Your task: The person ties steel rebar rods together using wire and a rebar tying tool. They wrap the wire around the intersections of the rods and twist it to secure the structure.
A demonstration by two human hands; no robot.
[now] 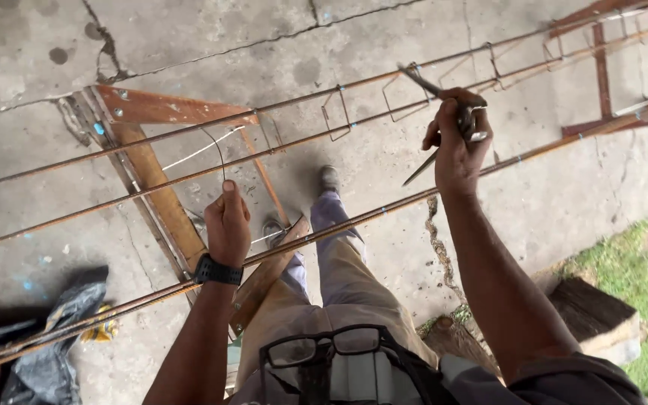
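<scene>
My left hand [227,223] is closed around a thin dark tie wire [217,150] that curves up from its fist, just above the nearest rusty rebar [384,212]. My right hand [457,139] grips a metal plier-like tool [423,81], its handles and tip sticking out above and below the fist, held over the rebar cage. Long rebars [189,174] run diagonally across the view, joined by bent wire stirrups [337,112]. A black watch sits on my left wrist.
A rusty steel and wooden trestle [160,196] supports the bars at left, another trestle [602,67] at far right. A black plastic bag [58,330] lies lower left. A log [592,315] and grass [643,270] sit at right. Cracked concrete floor below.
</scene>
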